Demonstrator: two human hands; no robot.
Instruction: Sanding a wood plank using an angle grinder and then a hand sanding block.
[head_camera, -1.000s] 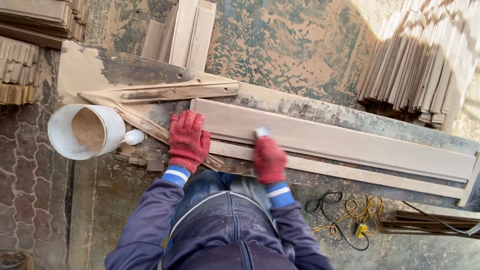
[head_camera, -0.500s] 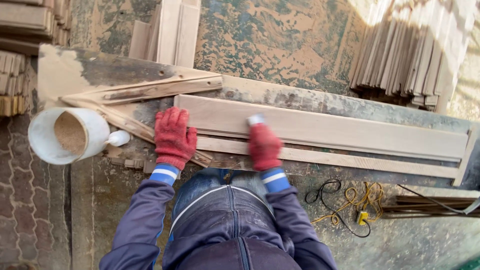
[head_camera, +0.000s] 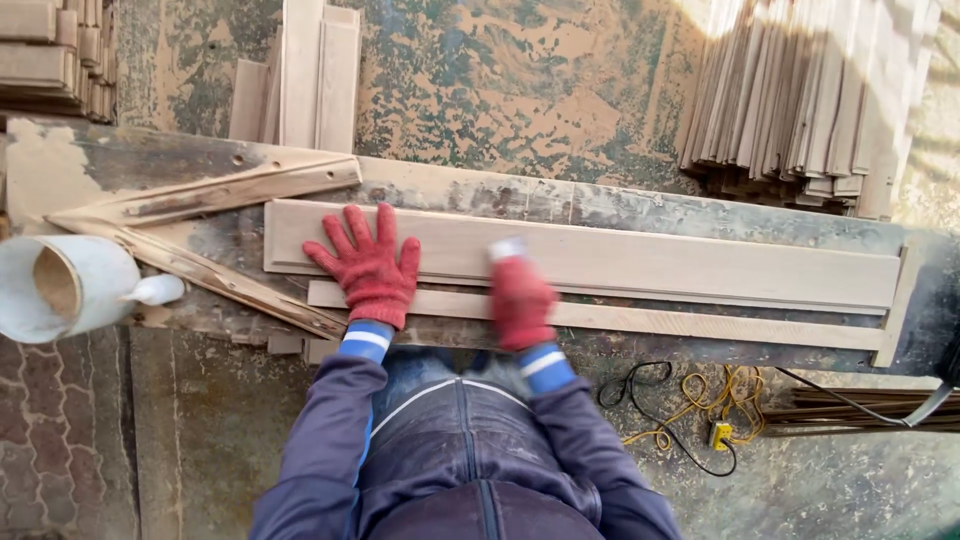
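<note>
Board (head_camera: 650, 262), long and pale with a stepped edge, lies flat along the dusty workbench (head_camera: 200, 165), with a thin wooden strip (head_camera: 700, 322) just beside its near edge and an end stop at the far right, which looks to keep it from sliding. The left hand (head_camera: 368, 268), in a red glove, is spread flat with fingers wide on the board's left part, pressing down, I'd judge, to pin it steady. The right hand (head_camera: 520, 300), also red-gloved and blurred, is closed around a small pale block (head_camera: 508, 248) whose top peeps out above the knuckles; it rests on the board's near edge, gripped like a sanding pad, though I can't make out what it is. To the left, a white bucket (head_camera: 60, 288) lies tipped on its side at the bench's edge, near two rough slats forming a wedge. A stack of slats (head_camera: 800, 100) sits beyond the bench on the right, and yellow cord (head_camera: 700, 420) is tangled on the floor.
</note>
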